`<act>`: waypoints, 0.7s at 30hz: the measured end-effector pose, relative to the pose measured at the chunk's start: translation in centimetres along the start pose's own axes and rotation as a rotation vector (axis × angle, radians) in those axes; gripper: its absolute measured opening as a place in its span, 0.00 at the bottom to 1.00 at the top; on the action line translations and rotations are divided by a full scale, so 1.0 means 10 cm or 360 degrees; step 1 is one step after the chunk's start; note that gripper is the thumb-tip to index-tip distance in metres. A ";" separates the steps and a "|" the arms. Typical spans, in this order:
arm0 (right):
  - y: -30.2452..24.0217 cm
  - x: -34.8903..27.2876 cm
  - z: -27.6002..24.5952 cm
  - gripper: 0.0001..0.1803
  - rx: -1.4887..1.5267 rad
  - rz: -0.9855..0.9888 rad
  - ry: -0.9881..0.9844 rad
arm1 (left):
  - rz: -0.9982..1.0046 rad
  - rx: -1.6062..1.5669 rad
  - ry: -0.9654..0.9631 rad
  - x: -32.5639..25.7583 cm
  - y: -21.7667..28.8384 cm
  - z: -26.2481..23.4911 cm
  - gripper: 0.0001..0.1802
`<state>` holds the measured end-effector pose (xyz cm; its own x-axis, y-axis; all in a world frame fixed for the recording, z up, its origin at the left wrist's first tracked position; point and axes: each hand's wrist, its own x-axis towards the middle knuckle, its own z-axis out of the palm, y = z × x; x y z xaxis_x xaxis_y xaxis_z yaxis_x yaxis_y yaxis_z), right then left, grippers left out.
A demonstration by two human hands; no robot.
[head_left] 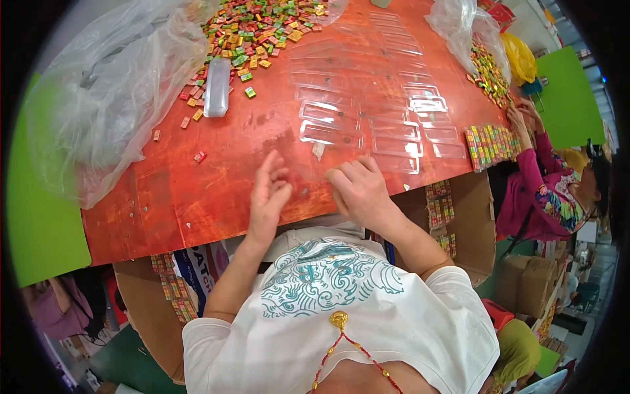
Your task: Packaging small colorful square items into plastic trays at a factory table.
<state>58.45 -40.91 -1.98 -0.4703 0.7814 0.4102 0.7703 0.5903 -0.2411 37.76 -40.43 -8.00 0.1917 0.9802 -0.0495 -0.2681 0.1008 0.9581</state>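
Observation:
Above the near edge of the red table (243, 151), my left hand (268, 200) is open, its fingers apart and nothing in it. Beside it my right hand (362, 192) has its fingers curled in; what they hold, if anything, is hidden. Rows of shallow clear plastic trays (395, 146) lie just beyond my right hand. A small whitish scrap (318, 151) rests between my hands and the trays. At the far left, a long clear plastic box (217, 88) stands by a heap of small red, green and yellow packets (252, 36).
A crumpled clear plastic bag (111, 98) covers the table's left side. Packed rows of small packets (489, 146) sit at the right edge, near another person's hands (522, 121) and a second heap (487, 72). Cardboard boxes (476, 217) (146, 295) stand below the near edge.

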 end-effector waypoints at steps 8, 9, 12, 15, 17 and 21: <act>0.45 -0.19 0.51 0.11 -0.0362 -0.0058 -0.0010 | 0.0673 0.1124 -0.0165 0.65 -0.11 -0.01 0.32; 0.46 -0.15 0.49 0.11 -0.0362 -0.0020 -0.0035 | 0.0695 0.1303 -0.0174 0.74 -0.12 0.02 0.33; 0.44 -0.10 0.34 0.11 -0.0123 0.0060 0.0079 | 0.0953 0.1791 -0.0213 0.94 -0.11 0.15 0.36; 0.60 0.03 0.30 0.14 0.0000 0.0238 0.0114 | 0.0774 0.2038 -0.0326 1.15 -0.10 0.27 0.40; 0.75 0.20 0.30 0.20 0.0052 0.0374 0.0191 | 0.0614 0.2181 -0.0383 1.32 -0.12 0.30 0.42; 1.18 0.69 0.58 0.24 0.0058 0.0569 0.0276 | 0.0475 0.2252 -0.0309 1.58 -0.30 0.34 0.43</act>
<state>61.80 -27.41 -7.10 -0.0930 0.8949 0.4365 0.8549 0.2965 -0.4257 44.81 -25.86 -10.71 0.4488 0.8848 0.1250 0.7921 -0.4587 0.4028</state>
